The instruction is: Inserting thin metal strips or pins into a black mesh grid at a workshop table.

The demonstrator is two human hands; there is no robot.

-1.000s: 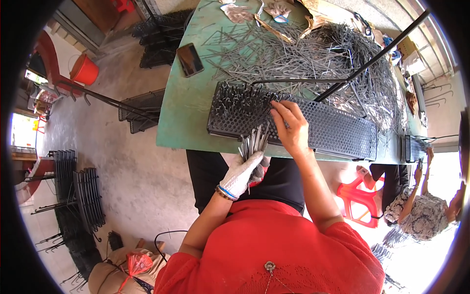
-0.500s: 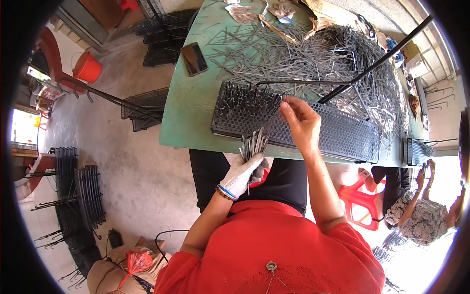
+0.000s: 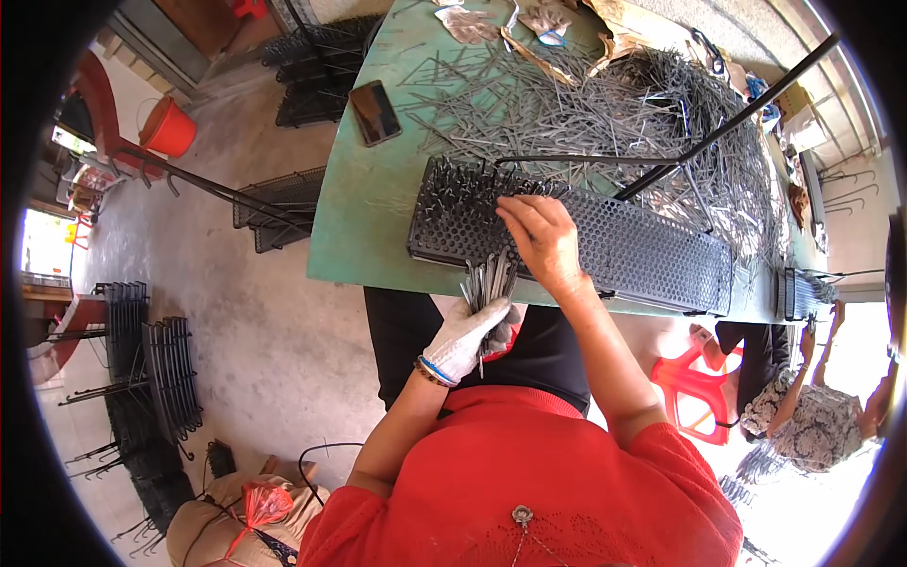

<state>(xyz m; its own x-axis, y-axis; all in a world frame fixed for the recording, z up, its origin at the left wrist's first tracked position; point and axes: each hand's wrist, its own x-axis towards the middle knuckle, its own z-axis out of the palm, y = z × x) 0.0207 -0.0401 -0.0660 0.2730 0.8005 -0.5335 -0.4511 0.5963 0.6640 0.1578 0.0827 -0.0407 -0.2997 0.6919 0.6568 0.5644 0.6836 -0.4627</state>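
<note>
Two bare-armed hands at work along the near edge of a green counter (image 3: 364, 227). Left hand (image 3: 463, 338), in a whitish glove, closed round an upright bundle of thin metal rods (image 3: 489, 281), just in front of the perforated black rack (image 3: 652, 250). Right hand (image 3: 550, 241), ungloved, over the rack, fingers bunched narrow, tips at the edge of the inserted pieces (image 3: 453, 203); can't tell if a rod is pinched there. Rack lies lengthwise on the counter, left end crowded with those upright pieces, right part showing bare holes. Long black bar (image 3: 746, 109) slants up from behind it. Big loose rod pile (image 3: 567, 109) spreads behind the rack. Phone (image 3: 375, 113) lies left of the pile. Red bucket (image 3: 168, 128) on the floor, far left. Red stool (image 3: 694, 383) and another person (image 3: 812, 416) off right.
</note>
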